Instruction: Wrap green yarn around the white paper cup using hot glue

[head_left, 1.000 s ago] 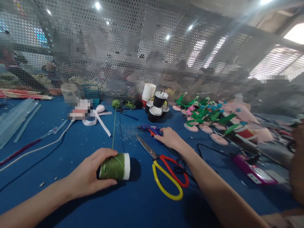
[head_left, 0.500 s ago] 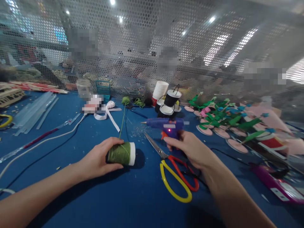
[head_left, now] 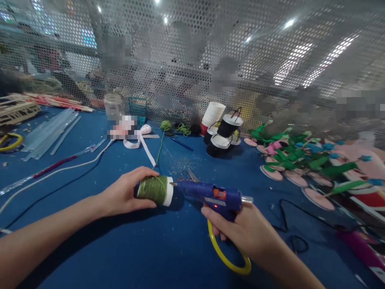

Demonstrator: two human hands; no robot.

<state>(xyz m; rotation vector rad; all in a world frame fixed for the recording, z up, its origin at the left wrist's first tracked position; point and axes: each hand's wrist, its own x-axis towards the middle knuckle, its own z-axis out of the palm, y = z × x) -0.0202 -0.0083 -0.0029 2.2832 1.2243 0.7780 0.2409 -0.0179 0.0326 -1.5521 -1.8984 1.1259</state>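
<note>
My left hand is wrapped round a paper cup lying on its side, wound with green yarn and showing a white band at its right end. From the cup a strand of yarn runs back to a small green yarn ball. My right hand grips a blue glue gun by its handle, a red light glowing on its side. The gun's nozzle meets or nearly meets the cup's white band. Beneath the gun lie scissors, mostly hidden apart from a yellow handle loop and the blade tip.
Clear glue sticks and a white ribbon lie to the left. Stacked white cups and small black buckets stand at the back before a perforated metal screen. Green paper crafts on pink discs crowd the right side.
The glue gun in my right hand has come down and toward the cup, now covering much of the scissors. My left hand still holds the cup in place. The view has shifted slightly.
</note>
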